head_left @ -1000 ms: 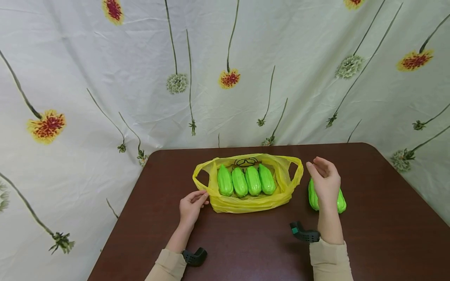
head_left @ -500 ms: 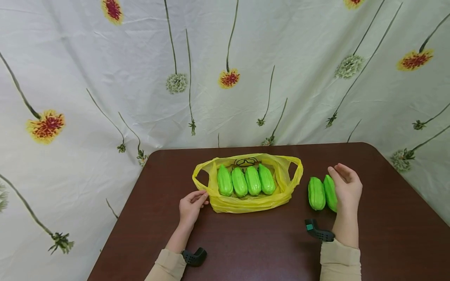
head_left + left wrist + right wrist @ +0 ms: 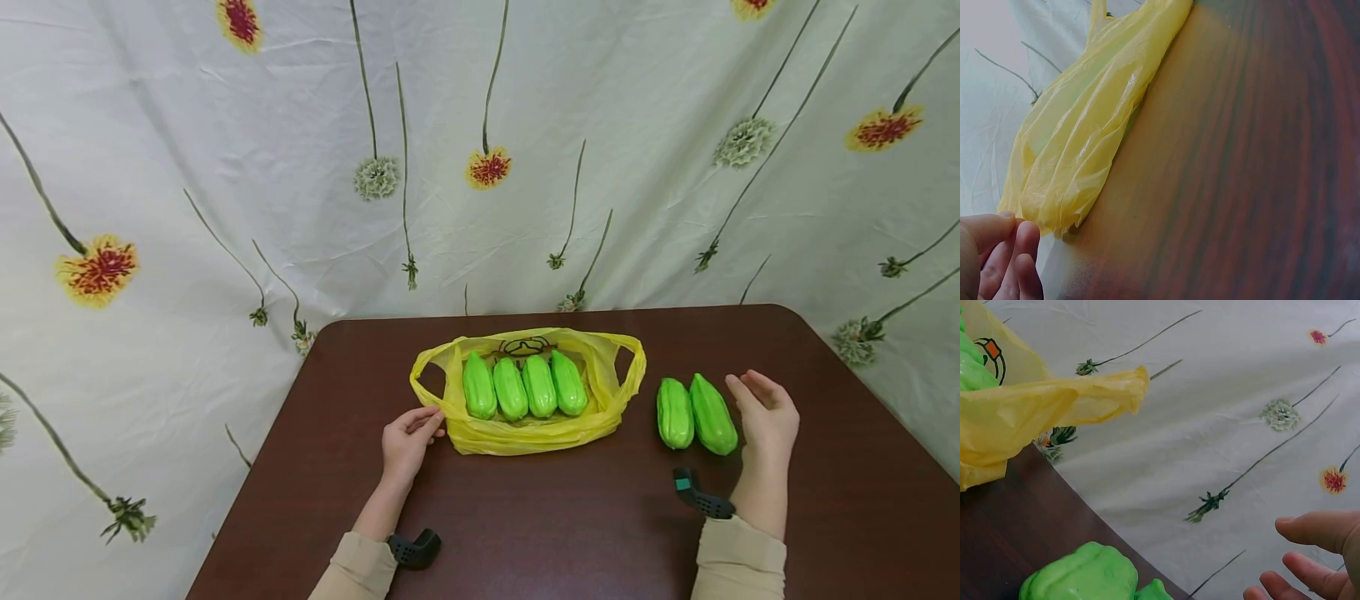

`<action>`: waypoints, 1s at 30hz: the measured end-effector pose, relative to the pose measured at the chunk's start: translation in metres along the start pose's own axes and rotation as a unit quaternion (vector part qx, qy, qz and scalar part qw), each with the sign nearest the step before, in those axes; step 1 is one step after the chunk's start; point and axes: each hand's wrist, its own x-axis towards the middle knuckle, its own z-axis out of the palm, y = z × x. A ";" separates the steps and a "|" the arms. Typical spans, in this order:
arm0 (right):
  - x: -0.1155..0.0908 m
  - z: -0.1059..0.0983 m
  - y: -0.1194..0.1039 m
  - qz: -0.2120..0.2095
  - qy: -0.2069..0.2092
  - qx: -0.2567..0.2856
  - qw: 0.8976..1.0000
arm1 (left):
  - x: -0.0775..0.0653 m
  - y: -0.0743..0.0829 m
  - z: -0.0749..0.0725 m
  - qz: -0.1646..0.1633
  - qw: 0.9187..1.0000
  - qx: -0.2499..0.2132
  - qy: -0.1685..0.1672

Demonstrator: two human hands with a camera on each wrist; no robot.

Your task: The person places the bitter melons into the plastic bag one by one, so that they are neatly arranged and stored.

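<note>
A yellow plastic bag [image 3: 525, 438] with two loop handles lies with its mouth wide, several bright green, ridged, gourd-like vegetables [image 3: 540, 386] side by side in it. My left hand [image 3: 405, 446] pinches the bag's near left edge between thumb and fingertips; the left wrist view shows this grip on the plastic [image 3: 1079, 150] closely. Two more green gourd-like vegetables, a left one [image 3: 676, 414] and a right one [image 3: 713, 415], lie on the table right of the bag. Just right of them my right hand [image 3: 770, 423] hovers with relaxed fingers, holding nothing; the right wrist view shows its thumb and fingers [image 3: 1322, 528] apart.
The dark brown table [image 3: 525, 517] has rounded far corners. Behind it hangs a pale cloth [image 3: 420, 108] printed with flowers. A black band sits on each wrist, the left one [image 3: 416, 550] and the right one [image 3: 703, 497].
My right hand has moved right, from over the two loose green vegetables to beside them, bringing both into full sight. The left hand and the bag have stayed put.
</note>
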 end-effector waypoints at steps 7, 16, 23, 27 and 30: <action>0.025 -0.008 0.025 0.041 0.025 -0.023 0.999 | -0.001 0.001 0.000 -0.001 1.000 0.000 0.000; 0.057 -0.012 0.064 0.049 0.032 -0.039 0.998 | 0.000 0.001 0.001 0.001 1.000 -0.003 0.001; 0.031 -0.006 0.047 0.059 0.015 -0.084 0.995 | 0.000 0.000 0.001 0.004 1.000 -0.004 0.001; 0.007 -0.002 0.026 0.064 -0.001 -0.094 0.993 | 0.000 -0.001 0.002 0.005 1.000 -0.005 0.004; -0.002 -0.001 0.020 0.070 -0.015 -0.106 0.992 | 0.000 -0.001 0.001 0.006 1.000 -0.006 0.005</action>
